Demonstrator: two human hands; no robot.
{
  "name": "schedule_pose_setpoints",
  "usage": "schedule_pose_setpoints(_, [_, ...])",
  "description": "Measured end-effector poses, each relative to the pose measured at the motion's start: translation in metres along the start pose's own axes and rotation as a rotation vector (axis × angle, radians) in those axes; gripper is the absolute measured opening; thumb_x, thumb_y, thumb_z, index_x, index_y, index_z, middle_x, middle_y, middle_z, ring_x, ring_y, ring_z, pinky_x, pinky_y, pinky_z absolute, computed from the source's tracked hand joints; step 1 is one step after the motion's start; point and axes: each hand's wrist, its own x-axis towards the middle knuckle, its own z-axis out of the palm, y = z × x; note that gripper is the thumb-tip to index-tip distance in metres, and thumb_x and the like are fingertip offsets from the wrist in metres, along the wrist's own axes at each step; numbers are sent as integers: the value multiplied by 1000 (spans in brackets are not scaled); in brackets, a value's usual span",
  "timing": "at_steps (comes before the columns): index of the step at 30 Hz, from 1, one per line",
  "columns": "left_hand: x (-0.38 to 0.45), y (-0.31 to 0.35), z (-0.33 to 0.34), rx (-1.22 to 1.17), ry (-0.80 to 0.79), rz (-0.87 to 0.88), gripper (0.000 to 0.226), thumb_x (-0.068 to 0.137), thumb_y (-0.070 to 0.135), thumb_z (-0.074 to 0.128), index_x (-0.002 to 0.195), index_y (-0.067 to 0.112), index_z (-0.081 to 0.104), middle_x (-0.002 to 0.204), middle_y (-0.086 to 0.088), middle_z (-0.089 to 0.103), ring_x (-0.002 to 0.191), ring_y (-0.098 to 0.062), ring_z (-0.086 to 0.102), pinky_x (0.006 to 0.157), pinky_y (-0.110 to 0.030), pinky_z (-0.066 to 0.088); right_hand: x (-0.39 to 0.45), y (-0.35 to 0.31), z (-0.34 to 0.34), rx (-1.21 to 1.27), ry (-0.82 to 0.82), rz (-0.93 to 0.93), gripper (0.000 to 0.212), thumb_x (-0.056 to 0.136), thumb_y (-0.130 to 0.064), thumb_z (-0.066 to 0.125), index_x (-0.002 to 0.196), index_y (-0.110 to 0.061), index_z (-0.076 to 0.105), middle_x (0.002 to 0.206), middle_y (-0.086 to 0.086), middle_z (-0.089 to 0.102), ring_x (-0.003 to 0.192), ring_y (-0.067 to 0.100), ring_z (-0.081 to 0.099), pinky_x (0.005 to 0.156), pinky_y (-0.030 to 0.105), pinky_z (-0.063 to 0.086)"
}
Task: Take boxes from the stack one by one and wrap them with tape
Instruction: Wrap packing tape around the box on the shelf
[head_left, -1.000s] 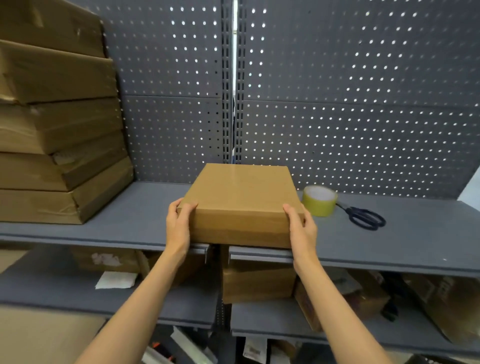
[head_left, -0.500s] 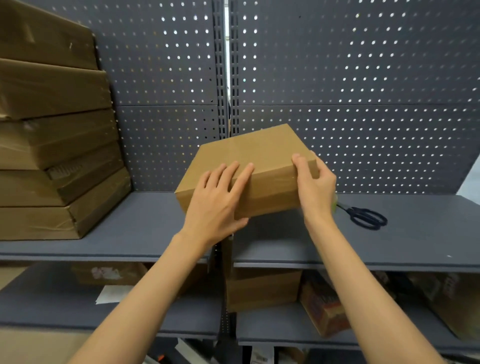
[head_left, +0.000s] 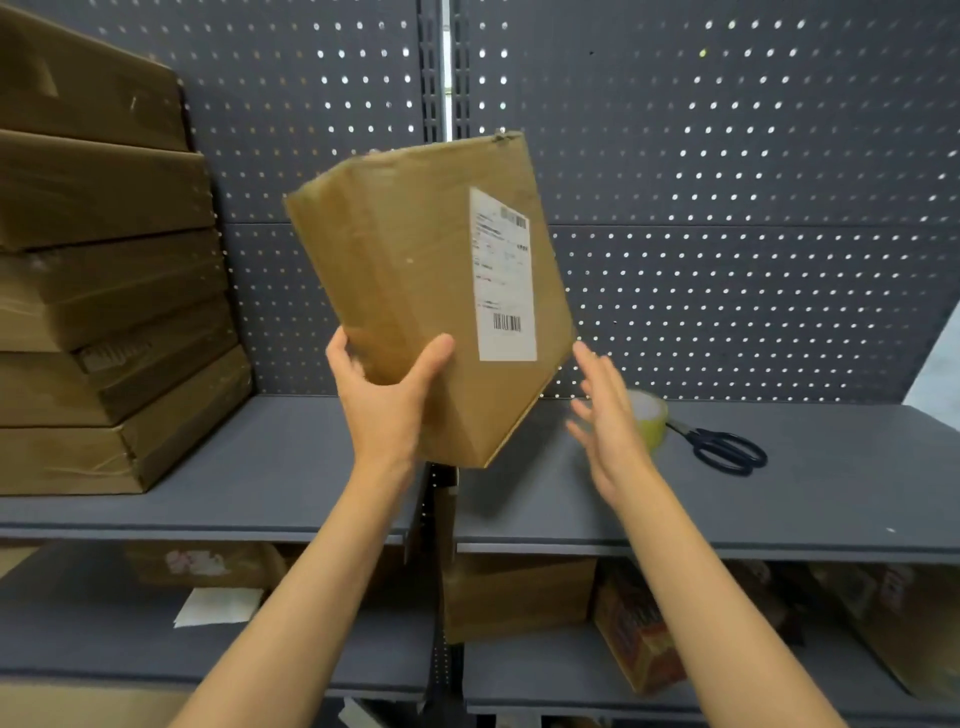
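Box (head_left: 415, 291) is up off the shelf (head_left: 779, 499), tilted, label face toward camera. Left hand (head_left: 384, 410) grips its lower corner, probably flipping it to tape another side. Right hand (head_left: 608, 421) spread, just beside it, empty. Tape roll (head_left: 652, 418) and scissors (head_left: 727, 451) behind right hand.

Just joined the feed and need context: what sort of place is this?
Probably a stockroom or parcel packing area. Grey metal shelves backed by perforated panels hold a stack of cardboard boxes, and the box being held bears a barcoded shipping label.
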Motion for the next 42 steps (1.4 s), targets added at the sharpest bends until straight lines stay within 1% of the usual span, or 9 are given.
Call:
schedule_pose_setpoints(4, [-3, -9, 5, -279, 37, -320, 81, 75, 36, 75, 141, 18, 32, 129, 1, 57, 104, -12, 60, 98, -46, 43, -2, 20, 3, 129, -199, 155, 100, 57, -64, 75, 144, -30, 36, 125, 0, 55, 107, 20, 55, 91, 46, 47])
schedule_pose_setpoints(7, [-8, -20, 3, -387, -24, -423, 93, 57, 50, 78, 137, 17, 43, 125, -4, 63, 106, -18, 62, 91, -43, 52, -2, 26, 4, 278, -285, 176, 73, 69, -52, 67, 134, -24, 49, 125, 7, 63, 101, 22, 64, 78, 44, 57])
schedule_pose_setpoints(13, [-10, -39, -1, -471, -69, -523, 82, 67, 44, 77, 136, 19, 41, 127, -8, 59, 112, -22, 59, 95, -45, 51, 0, 27, 1, 211, -202, 114, 67, 71, -53, 65, 132, -28, 51, 122, 2, 64, 101, 17, 63, 65, 32, 56])
schedule_pose_setpoints(20, [30, -29, -40, -399, -103, -548, 92, 63, 61, 72, 141, 24, 41, 131, -11, 54, 116, -28, 55, 87, -47, 52, 11, 15, -23, 136, -91, 40, 36, 88, -46, 56, 112, -20, 62, 104, -1, 70, 98, 19, 62, 100, 45, 44])
schedule_pose_setpoints(26, [56, -11, -77, -93, -543, -601, 80, 30, 62, 88, 97, 21, 77, 100, -1, 72, 98, -21, 63, 93, -43, 46, 28, -7, -47, 100, -205, 43, 54, 77, -51, 65, 120, -18, 63, 115, 5, 69, 110, 24, 64, 103, 44, 45])
schedule_pose_setpoints(29, [56, -10, -76, -18, -601, -583, 95, 24, 62, 89, 107, 22, 68, 94, 3, 72, 85, -14, 67, 78, -38, 49, 37, -12, -49, 87, -256, 57, 56, 76, -49, 67, 122, -18, 62, 117, 6, 69, 111, 24, 63, 104, 45, 44])
schedule_pose_setpoints(34, [47, -11, -67, 74, -479, -552, 81, 32, 52, 84, 104, 23, 64, 89, 5, 75, 84, -12, 67, 75, -30, 47, 35, -12, -41, 50, -233, 46, 70, 65, -57, 74, 122, -17, 63, 120, 5, 67, 113, 22, 62, 104, 43, 44])
schedule_pose_setpoints(38, [36, -19, -60, -113, -312, -520, 55, 62, 42, 78, 111, 21, 64, 103, -1, 73, 99, -19, 65, 90, -37, 49, 40, -7, -39, 240, -182, 38, 100, 63, -75, 65, 147, -29, 36, 141, 1, 50, 117, 20, 57, 102, 42, 41])
schedule_pose_setpoints(42, [17, -26, -35, -421, -192, -505, 47, 75, 32, 65, 120, 20, 60, 110, -1, 71, 105, -20, 64, 92, -41, 50, 23, 6, -28, 316, -196, 79, 111, 48, -76, 71, 145, -45, 26, 142, 5, 41, 118, 28, 54, 95, 43, 44])
